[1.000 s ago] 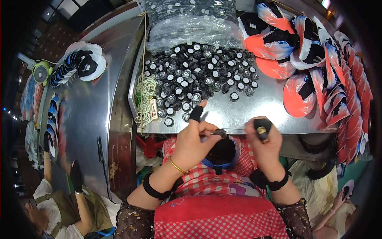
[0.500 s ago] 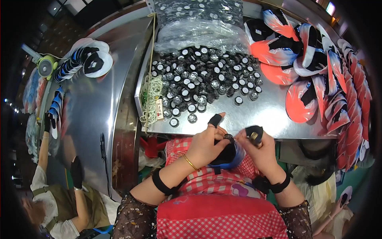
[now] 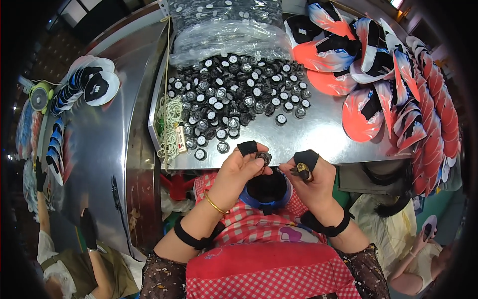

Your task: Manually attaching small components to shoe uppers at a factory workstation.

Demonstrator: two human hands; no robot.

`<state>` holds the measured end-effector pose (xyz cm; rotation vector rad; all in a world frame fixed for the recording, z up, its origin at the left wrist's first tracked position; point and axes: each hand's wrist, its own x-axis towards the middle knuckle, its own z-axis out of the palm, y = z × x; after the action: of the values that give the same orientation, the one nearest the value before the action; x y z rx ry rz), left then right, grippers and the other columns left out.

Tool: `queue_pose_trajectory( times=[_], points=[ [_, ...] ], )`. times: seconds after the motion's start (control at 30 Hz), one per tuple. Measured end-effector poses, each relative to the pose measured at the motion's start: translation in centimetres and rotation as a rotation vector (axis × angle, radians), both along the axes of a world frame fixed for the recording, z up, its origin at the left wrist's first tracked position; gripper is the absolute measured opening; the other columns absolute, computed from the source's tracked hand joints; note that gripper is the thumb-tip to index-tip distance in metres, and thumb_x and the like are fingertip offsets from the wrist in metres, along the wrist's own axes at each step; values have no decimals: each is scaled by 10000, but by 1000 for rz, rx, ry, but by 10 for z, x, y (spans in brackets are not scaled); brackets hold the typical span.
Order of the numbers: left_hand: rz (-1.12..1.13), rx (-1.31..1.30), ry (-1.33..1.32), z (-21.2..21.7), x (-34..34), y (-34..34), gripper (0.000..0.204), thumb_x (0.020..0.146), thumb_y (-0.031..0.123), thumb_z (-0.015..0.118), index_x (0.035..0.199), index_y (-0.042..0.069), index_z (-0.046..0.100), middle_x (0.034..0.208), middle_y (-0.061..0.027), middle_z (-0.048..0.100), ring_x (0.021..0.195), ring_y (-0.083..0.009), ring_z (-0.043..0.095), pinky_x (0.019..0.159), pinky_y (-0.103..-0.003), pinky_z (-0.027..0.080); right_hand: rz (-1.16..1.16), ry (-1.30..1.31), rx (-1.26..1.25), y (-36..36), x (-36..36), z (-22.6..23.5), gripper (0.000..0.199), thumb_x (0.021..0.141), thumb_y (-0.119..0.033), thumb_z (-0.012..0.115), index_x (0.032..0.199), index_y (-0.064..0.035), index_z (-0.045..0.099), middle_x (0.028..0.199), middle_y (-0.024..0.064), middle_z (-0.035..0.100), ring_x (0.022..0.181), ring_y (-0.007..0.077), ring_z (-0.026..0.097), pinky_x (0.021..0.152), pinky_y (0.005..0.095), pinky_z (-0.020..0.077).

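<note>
My left hand [image 3: 235, 169] pinches a round black knob [image 3: 263, 158] with a clear, faceted top between thumb and fingers; a black sleeve covers one finger. To its right my right hand [image 3: 311, 174] is closed, thumb and forefinger together near the knob. What they pinch is too small to make out. A brass-and-dark piece [image 3: 304, 172] shows against its fingers, beside a black finger cover. Below the hands, on my lap, rests a black fabric piece with a blue edge [image 3: 269, 192], which looks like a shoe upper. My red checked apron [image 3: 259, 231] lies beneath it.
Many similar knobs [image 3: 239, 89] are heaped on the metal table [image 3: 318, 144] before a clear plastic bag [image 3: 229, 35]. Pale cord [image 3: 171, 127] lies at the left edge. Coral, white and blue uppers [image 3: 363, 117] pile up at right. A co-worker's gloved hand [image 3: 88, 229] is at left.
Both my hands have moved left and slightly apart. The knob has been raised away from the black and blue piece, which now shows more fully below. The whole view has shifted.
</note>
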<state>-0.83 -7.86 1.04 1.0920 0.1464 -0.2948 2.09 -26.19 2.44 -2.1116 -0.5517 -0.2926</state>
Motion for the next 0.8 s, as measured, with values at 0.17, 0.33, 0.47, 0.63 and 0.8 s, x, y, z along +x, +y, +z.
queue_pose_trajectory(
  times=[0.17, 0.33, 0.47, 0.63, 0.8],
  points=[
    [13, -74, -46, -4, 1, -1, 326, 907, 103, 536, 1204, 16, 435, 971, -47, 564, 858, -126, 573, 800, -252, 457, 1, -38, -1, 4, 1, -5, 259, 638, -26, 795, 719, -45, 550, 636, 38, 608, 551, 125, 590, 503, 235, 447],
    [5, -58, -49, -6, 2, -1, 363, 898, 109, 558, 1222, 13, 426, 998, -56, 573, 853, -117, 556, 789, -245, 452, 9, -38, -52, 3, 0, 0, 255, 636, -27, 795, 708, -46, 550, 639, 52, 612, 545, 133, 591, 493, 237, 438],
    [-24, -24, -50, -1, 3, -1, 378, 894, 111, 565, 1231, 15, 422, 1000, -54, 574, 852, -110, 552, 788, -241, 450, 27, 21, -29, 2, -3, 2, 246, 644, -31, 792, 703, -44, 554, 627, 47, 601, 536, 132, 582, 490, 242, 435],
    [-79, -52, -42, -1, 3, -2, 376, 879, 33, 537, 1231, -9, 413, 1000, -63, 604, 849, -110, 550, 809, -254, 436, 13, 167, 14, 6, -4, 3, 209, 653, -133, 790, 732, -64, 610, 613, 82, 572, 525, 225, 563, 480, 304, 414],
    [-57, -70, -35, -3, 7, 5, 402, 878, 64, 555, 1246, 7, 402, 988, -57, 600, 843, -107, 557, 795, -246, 444, 38, 366, 103, -2, 0, -7, 234, 668, -174, 803, 746, -58, 616, 623, 63, 583, 520, 160, 533, 497, 275, 419]
  ],
)
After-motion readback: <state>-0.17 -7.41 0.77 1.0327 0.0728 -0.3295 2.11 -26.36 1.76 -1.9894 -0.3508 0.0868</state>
